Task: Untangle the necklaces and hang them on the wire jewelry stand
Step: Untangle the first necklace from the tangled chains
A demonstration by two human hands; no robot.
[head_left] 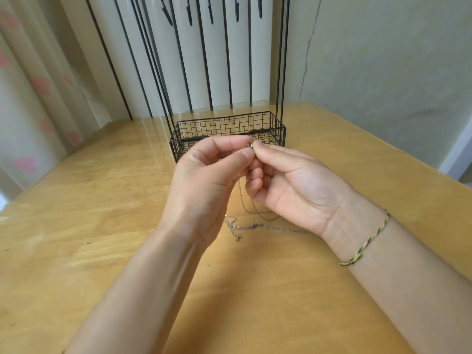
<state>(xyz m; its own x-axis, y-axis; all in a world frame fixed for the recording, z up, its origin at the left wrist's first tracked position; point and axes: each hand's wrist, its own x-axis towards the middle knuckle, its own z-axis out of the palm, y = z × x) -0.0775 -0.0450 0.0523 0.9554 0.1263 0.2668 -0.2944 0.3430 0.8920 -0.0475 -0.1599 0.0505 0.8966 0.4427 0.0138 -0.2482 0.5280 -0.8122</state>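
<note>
A silver necklace (255, 226) lies near on the wooden table (102, 200), between the wrists. Above it, the left hand (204, 180) and right hand (293, 185) meet, both pinching the clasp (249, 145) of a thin dark necklace (241, 198) that hangs in loops below them. Just beyond stands the black wire stand (229, 129), with its hooks (210, 11) far up top.

My left hand (212, 175) and right hand (291, 187) meet above the desk (102, 200), their fingers (240, 159) pinching the small clasp (249, 145) of a thin necklace (241, 198), whose chain hangs in loops beneath. A second necklace (255, 226), silver, lies on the desk between my wrists. The wire jewelry stand (227, 129) stands just behind my hands.
</note>
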